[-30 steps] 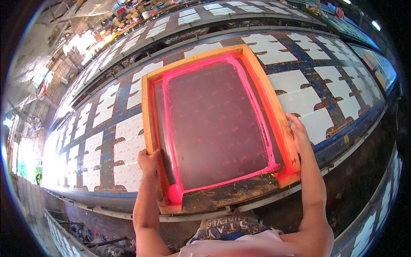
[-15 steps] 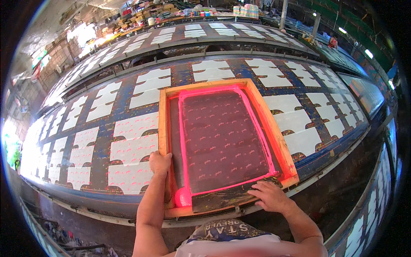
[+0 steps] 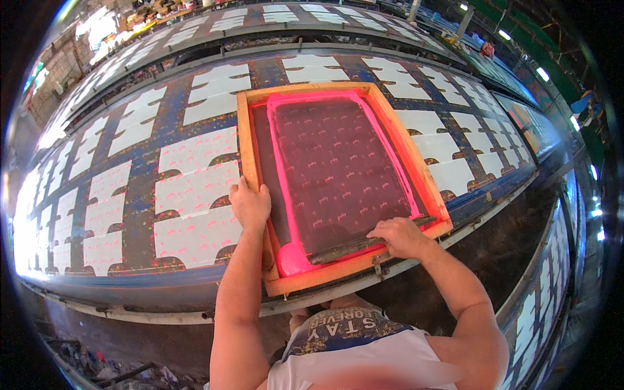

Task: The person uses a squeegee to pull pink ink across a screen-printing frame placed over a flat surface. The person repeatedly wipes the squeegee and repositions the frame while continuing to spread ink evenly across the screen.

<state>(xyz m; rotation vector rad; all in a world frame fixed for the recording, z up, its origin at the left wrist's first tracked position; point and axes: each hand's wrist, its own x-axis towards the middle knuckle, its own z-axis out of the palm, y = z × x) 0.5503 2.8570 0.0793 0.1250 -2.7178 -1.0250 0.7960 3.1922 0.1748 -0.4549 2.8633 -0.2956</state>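
Your left hand [image 3: 250,205] clamps the wooden screen frame [image 3: 416,170] at its left rail. Your right hand [image 3: 402,235] is closed on the squeegee [image 3: 351,246], near edge, beside the pink ink [image 3: 292,260]. White cut fabric pieces [image 3: 195,195] line the long blue print table [image 3: 140,214].

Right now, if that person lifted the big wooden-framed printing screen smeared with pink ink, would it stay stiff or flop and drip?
The wooden-framed printing screen would probably stay rigid: its thick orange-stained rails look solid. It likely needs two hands; the left hand grips one rail. The pink ink pool at the near corner looks wet, so tilting might let it run. The right hand rests on the dark squeegee.
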